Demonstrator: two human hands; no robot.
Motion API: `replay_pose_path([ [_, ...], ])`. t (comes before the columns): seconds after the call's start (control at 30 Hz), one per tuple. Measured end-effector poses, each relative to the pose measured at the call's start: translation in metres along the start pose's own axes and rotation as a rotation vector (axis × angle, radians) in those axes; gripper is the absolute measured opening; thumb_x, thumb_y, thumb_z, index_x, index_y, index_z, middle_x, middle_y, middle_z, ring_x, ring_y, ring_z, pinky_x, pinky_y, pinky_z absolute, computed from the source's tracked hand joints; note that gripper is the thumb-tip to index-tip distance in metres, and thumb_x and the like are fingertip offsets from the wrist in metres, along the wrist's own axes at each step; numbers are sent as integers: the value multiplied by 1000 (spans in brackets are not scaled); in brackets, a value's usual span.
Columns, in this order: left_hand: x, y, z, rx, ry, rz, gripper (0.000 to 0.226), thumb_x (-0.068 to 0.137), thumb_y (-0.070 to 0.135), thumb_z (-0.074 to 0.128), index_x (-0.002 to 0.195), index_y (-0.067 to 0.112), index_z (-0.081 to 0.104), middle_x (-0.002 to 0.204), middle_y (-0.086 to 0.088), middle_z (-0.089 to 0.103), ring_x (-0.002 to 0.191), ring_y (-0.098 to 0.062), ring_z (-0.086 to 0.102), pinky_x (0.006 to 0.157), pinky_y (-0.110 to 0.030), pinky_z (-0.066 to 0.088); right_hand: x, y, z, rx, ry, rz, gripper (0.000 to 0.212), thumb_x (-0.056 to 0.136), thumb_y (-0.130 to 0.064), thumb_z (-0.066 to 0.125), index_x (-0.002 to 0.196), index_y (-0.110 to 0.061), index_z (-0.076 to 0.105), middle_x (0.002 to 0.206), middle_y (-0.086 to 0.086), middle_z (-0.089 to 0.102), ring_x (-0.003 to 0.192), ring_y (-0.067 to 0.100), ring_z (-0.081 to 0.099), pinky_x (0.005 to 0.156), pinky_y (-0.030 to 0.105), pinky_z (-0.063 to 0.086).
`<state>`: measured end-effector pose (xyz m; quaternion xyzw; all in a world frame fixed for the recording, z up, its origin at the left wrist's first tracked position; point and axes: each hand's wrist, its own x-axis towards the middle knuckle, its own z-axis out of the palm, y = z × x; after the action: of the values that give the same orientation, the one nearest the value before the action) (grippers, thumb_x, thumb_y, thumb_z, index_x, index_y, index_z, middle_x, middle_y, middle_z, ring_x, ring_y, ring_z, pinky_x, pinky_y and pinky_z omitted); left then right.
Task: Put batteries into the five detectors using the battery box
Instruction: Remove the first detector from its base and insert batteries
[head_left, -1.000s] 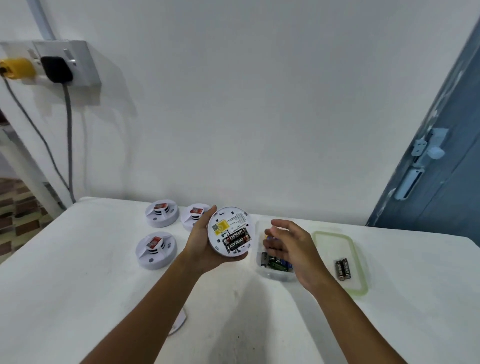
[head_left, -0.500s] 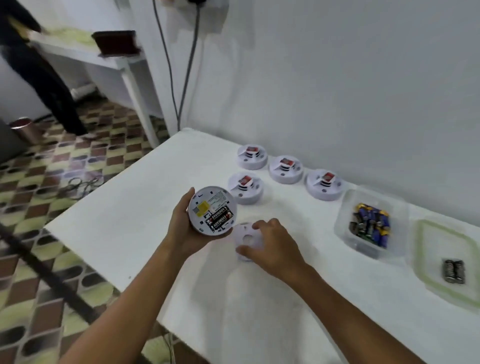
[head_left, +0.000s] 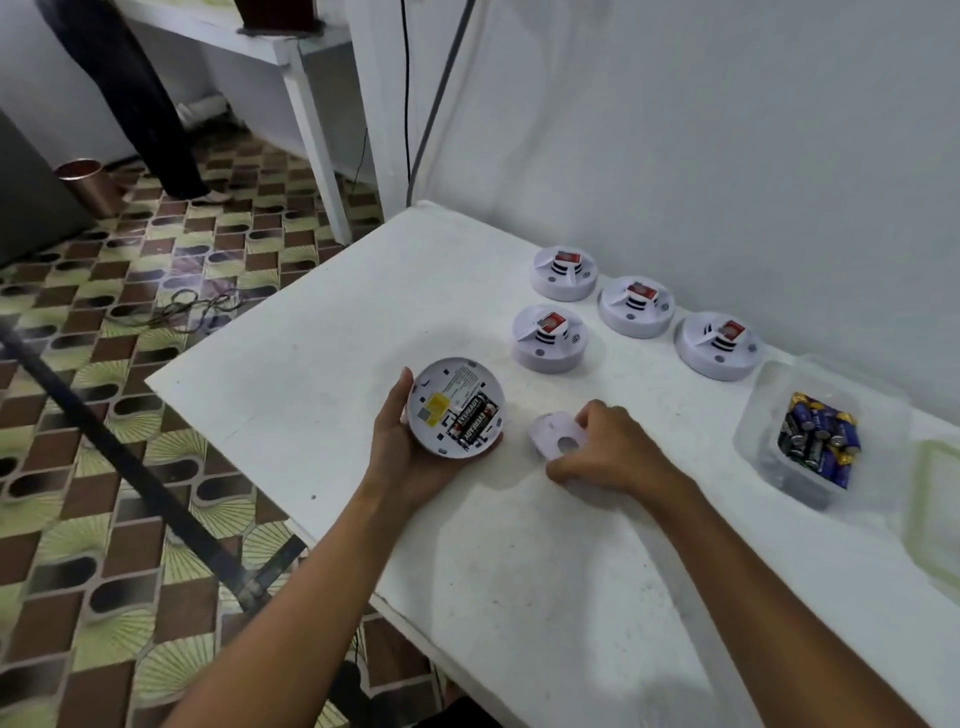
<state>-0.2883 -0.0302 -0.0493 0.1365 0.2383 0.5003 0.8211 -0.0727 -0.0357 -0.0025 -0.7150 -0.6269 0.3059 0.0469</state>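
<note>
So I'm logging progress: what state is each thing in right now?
Held detector: back up in left hand, cover off, two batteries fitted.
Cover: on table, gripped by right hand.
Four detectors: on table, face up.
Battery box: open, holding batteries.
Lid: off, right of box.

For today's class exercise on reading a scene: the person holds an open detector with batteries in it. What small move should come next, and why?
Probably lift the white cover and bring it to the detector. The right hand grips it on the table, while the left hand holds the detector with two batteries seated.
</note>
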Motion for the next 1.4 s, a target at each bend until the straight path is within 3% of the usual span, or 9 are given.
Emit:
replay_pose_path([
  [0.13, -1, -1, 0, 31, -20, 11, 76, 51, 50, 88, 114, 12, 72, 127, -20, 62, 111, -38, 63, 96, -58, 46, -3, -10, -11, 306, 111, -101, 70, 41, -35, 72, 105, -14, 54, 100, 4, 59, 85, 20, 61, 67, 34, 55],
  [0.27, -3, 0, 8, 37, 23, 23, 59, 73, 55, 65, 110, 9, 74, 119, -20, 66, 103, -34, 67, 88, -50, 55, -7, -47, -5, 291, 114, -383, 64, 57, -16, 82, 114, -19, 51, 110, 1, 47, 95, 13, 50, 67, 11, 40],
  [0.33, -3, 1, 8, 22, 29, 13, 60, 85, 55, 45, 109, 7, 73, 118, -19, 67, 102, -33, 68, 86, -46, 56, -6, -63, 0, 208, 109, -485, 64, 61, -15, 81, 118, -18, 52, 111, 0, 46, 100, 14, 48, 76, 16, 43],
  [0.4, -3, 1, 8, 5, 27, 7, 60, 87, 54, 43, 108, 7, 73, 117, -18, 67, 101, -31, 68, 88, -44, 55, -4, -74, 3, 122, 97, -525, 68, 63, -18, 80, 125, -16, 51, 113, 0, 46, 105, 16, 46, 86, 26, 46],
  [0.73, 1, 2, 2, 13, -6, -7, 67, 91, 57, 37, 113, 3, 70, 122, -19, 64, 110, -32, 64, 92, -45, 53, 1, -77, 9, -25, 78, -546, 81, 68, -25, 82, 140, -21, 45, 107, -2, 40, 112, 18, 43, 89, 21, 37],
  [0.87, 2, 2, 0, 3, -7, 19, 65, 91, 55, 40, 118, 3, 67, 125, -20, 61, 113, -34, 62, 96, -48, 51, 2, -76, 11, 12, 83, -617, 68, 72, -24, 79, 134, -32, 52, 110, -2, 44, 111, 15, 43, 93, 23, 41],
  [1.03, 3, 2, 4, -1, -15, 19, 65, 92, 55, 40, 119, 2, 66, 124, -20, 62, 111, -35, 63, 95, -49, 50, 3, -77, 9, -72, 61, -642, 54, 81, -34, 72, 132, -28, 57, 128, 2, 43, 119, 16, 39, 99, 28, 40],
  [1.2, 2, 2, 6, 9, 15, 39, 62, 92, 52, 41, 119, 2, 66, 125, -20, 61, 113, -34, 62, 98, -50, 47, 3, -86, 9, -117, 126, -629, 46, 81, -35, 71, 124, -23, 63, 122, 6, 53, 114, 22, 48, 93, 33, 45],
  [1.4, -1, 4, 10, -12, 72, 49, 60, 91, 50, 43, 114, 2, 69, 122, -20, 64, 107, -32, 66, 84, -46, 56, -5, -91, 20, -114, 241, -520, 53, 81, -40, 69, 130, -24, 58, 117, 10, 56, 107, 25, 54, 91, 32, 48],
])
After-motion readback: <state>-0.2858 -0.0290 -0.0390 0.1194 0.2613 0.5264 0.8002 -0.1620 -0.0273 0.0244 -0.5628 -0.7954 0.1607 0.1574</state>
